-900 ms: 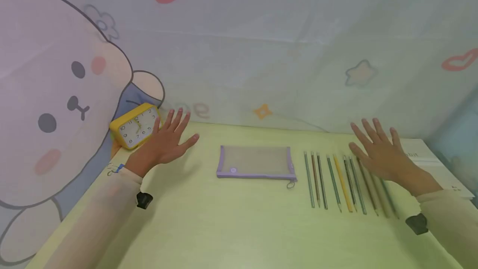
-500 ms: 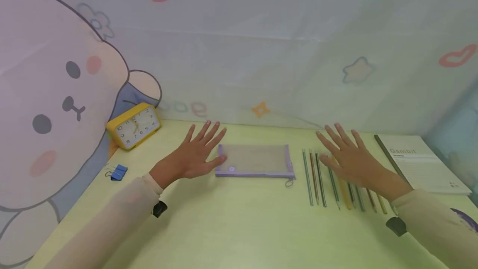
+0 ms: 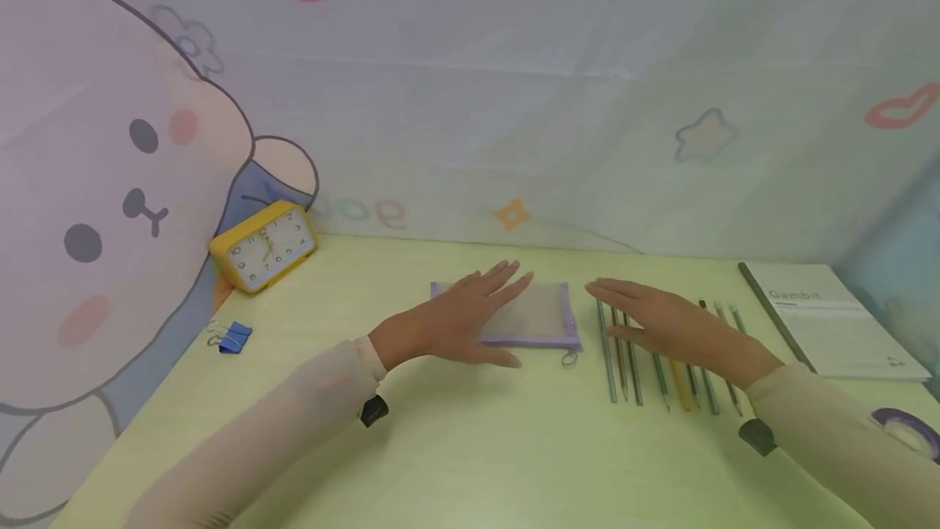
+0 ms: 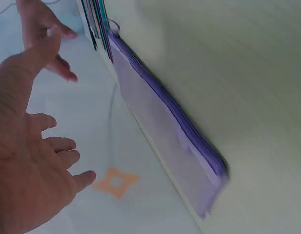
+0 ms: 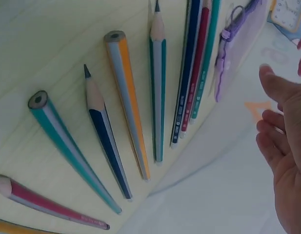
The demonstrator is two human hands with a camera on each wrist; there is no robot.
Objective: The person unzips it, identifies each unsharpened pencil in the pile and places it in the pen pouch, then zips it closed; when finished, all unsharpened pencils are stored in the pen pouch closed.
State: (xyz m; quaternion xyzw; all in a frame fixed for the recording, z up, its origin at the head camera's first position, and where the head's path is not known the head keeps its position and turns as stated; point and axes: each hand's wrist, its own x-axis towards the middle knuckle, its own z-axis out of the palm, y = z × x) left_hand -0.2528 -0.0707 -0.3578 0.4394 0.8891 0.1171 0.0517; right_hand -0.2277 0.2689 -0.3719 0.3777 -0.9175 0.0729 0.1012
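My left hand [image 3: 458,321] hovers over a flat zip pencil pouch [image 3: 539,313] with purple edging, its fingers spread and nothing in them. In the left wrist view the pouch [image 4: 155,114] lies apart from that hand [image 4: 38,161]. Several pencils [image 3: 635,374] lie in a row to the right of the pouch, some sharpened and some with blunt ends. Above them is my right hand [image 3: 676,329], fingers extended and holding nothing. In the right wrist view a gap separates the pencils [image 5: 123,107] from the right hand [image 5: 289,146]. That hand hides some pencil tops in the head view.
A yellow alarm clock [image 3: 266,247] stands at the back left, with a blue binder clip [image 3: 235,337] in front of it. To the right are a white notebook [image 3: 837,321] and a purple tape roll [image 3: 906,433], partly behind the sleeve. A printed cloth [image 3: 470,104] hangs behind the table.
Both hands have moved inward toward each other. The left hand went from beside the clock to over the pouch; the right went from near the notebook to over the pencils.
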